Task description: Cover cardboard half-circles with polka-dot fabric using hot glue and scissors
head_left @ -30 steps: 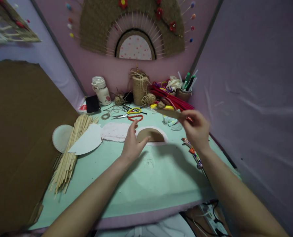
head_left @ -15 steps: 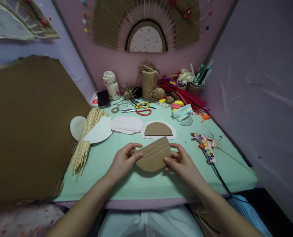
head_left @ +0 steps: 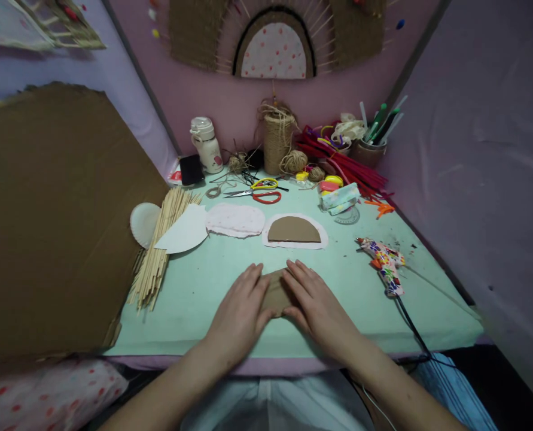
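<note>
Covering cardboard piece (head_left: pixel 275 293) | 2 hands (head_left: pixel 237 314) laid flat | its ends hidden | wall fan (head_left: pixel 274 54) cut off

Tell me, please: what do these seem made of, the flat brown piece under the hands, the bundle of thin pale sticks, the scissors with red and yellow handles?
Flat brown piece: likely matte cardboard, from its dull plain surface.
Bundle of sticks: probably bare wood or bamboo, pale and without gloss; I cannot tell which.
Scissors: blades apparently metal, greyish; handles perhaps plastic, smooth, evenly bright.
</note>
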`<state>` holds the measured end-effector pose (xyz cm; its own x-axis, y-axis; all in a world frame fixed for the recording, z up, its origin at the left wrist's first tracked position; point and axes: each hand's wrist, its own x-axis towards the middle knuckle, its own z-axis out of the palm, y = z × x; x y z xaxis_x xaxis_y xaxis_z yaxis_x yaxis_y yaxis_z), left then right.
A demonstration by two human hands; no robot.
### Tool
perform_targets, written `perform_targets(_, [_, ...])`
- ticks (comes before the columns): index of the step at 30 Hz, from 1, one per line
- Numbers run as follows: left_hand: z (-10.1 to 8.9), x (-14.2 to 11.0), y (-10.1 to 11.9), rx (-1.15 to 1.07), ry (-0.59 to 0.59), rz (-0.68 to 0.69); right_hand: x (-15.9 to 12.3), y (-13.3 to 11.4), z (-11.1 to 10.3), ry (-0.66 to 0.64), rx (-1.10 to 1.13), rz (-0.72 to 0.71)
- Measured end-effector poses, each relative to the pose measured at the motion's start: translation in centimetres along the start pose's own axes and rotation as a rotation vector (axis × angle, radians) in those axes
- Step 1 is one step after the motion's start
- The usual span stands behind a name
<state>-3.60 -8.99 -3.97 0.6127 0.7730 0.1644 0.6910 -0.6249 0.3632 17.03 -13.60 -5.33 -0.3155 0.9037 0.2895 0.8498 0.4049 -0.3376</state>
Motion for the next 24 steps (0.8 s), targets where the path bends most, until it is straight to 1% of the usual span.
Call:
perform_targets(2, [0.7,-0.1,0.4,0.035,-0.113,0.007,0.1,0.0,0.7,-0.075,-0.063,0.0])
perform_targets(4, [1.0,0.1,0.3,0.049,-0.196,0.016,0.1,0.1,1.1,-0.112,-0.103,0.031])
perform_targets(6, [0.7,0.5,-0.1,0.03,-0.249,0.048,-0.1,0.1,1.4,-0.113,-0.122,0.053])
perform_targets(8, [-0.3,1.3,-1.1,-0.01,-0.272,0.095,-0.4,0.2,1.6,-0.096,-0.129,0.059])
perform_targets(10, [-1.6,2.4,-2.6,-0.048,-0.234,0.109,-0.5,0.3,1.7,-0.08,-0.126,0.061])
perform_targets(11, [-2.3,3.2,-3.5,-0.043,-0.163,0.068,-0.6,0.3,1.7,-0.072,-0.122,0.061])
perform_targets(13, [-3.6,5.0,-5.3,-0.03,0.018,-0.067,-0.6,0.3,1.7,-0.058,-0.113,0.066])
perform_targets(14, [-4.0,6.0,-6.2,-0.039,0.058,-0.125,-0.7,0.3,1.8,-0.052,-0.109,0.066])
perform_targets(15, [-4.2,7.0,-6.9,-0.077,0.071,-0.17,-0.7,0.3,1.8,-0.046,-0.106,0.066])
perform_targets(17, [-4.1,8.8,-7.9,-0.122,0.076,-0.182,-0.7,0.4,1.8,-0.039,-0.103,0.064])
perform_targets(20, [-3.1,10.8,-8.4,-0.24,0.09,-0.175,-0.7,0.4,1.9,-0.026,-0.102,0.058])
perform_targets(22, [-2.6,11.7,-8.6,-0.352,0.126,-0.195,-0.7,0.3,1.8,-0.021,-0.098,0.061])
perform_targets(24, [-2.6,12.3,-8.9,-0.487,0.185,-0.248,-0.6,0.1,1.4,-0.031,-0.083,0.063])
